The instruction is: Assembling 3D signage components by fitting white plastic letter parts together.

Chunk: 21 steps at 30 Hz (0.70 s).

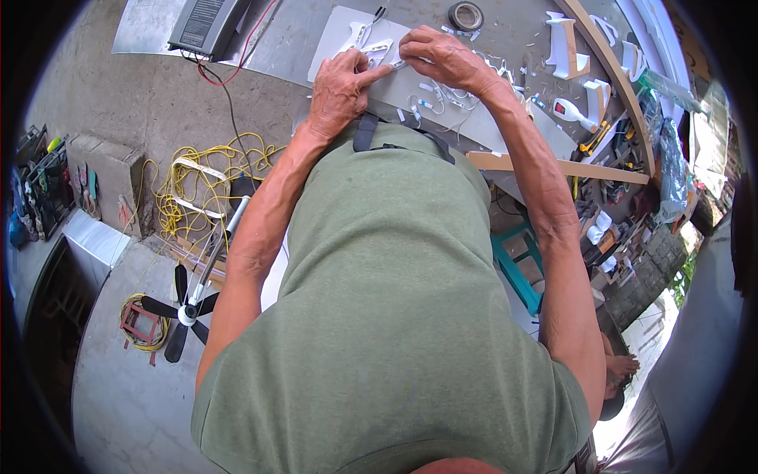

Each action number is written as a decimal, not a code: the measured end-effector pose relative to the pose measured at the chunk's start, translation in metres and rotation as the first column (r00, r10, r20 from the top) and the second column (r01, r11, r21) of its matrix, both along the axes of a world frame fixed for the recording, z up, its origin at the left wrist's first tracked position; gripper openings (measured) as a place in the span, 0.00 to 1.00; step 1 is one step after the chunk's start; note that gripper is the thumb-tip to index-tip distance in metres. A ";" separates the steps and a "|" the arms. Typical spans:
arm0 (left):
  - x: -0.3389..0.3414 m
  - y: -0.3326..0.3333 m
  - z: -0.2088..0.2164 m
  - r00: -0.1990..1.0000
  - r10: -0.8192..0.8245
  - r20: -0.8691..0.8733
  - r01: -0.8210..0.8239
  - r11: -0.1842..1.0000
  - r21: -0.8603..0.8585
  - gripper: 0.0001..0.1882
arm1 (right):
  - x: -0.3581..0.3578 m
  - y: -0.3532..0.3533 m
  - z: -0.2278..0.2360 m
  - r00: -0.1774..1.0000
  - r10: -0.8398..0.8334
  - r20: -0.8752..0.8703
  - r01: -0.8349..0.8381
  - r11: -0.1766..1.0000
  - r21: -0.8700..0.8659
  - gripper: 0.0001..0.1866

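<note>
Both my hands meet over a white board [324, 59] on the grey work table. My left hand [341, 91] is closed, its index finger reaching to a small white LED module [397, 65]. My right hand [444, 57] pinches the same module from the other side; the fingers partly hide it. Just beyond my left hand lies a white cut-out shape [377, 49] with a dark-tipped wire lead [379, 14]. More LED modules on thin white wires [430, 104] lie loosely below my right hand. A roll of dark tape [466, 16] rests beyond it.
White shaped pieces [562, 47] and a white bottle [574, 113] sit to the right, by a curved brown strip [604, 47]. A grey power supply box [207, 28] with red and black wires stands at the left. Yellow cord [170, 186], a fan [186, 314] and a green stool [517, 268] are below.
</note>
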<state>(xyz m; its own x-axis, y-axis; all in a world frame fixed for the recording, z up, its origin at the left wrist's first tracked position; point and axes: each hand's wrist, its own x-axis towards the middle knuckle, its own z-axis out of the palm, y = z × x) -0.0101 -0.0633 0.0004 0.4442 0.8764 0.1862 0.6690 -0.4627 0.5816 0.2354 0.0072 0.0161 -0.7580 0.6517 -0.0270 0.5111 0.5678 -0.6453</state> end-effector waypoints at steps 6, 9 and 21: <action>-0.002 -0.001 0.000 0.999 -0.021 -0.035 0.022 1.000 0.014 0.26 | 0.001 0.000 -0.002 0.999 -0.019 -0.028 0.020 1.000 0.010 0.07; -0.003 0.000 0.001 0.997 -0.041 -0.072 0.043 0.999 0.029 0.24 | 0.002 -0.001 -0.005 0.995 -0.063 -0.076 0.063 0.998 0.004 0.06; 0.000 0.000 0.004 0.998 -0.033 -0.058 0.034 0.999 0.017 0.25 | -0.001 -0.009 -0.008 0.968 -0.198 -0.154 0.191 0.980 -0.059 0.06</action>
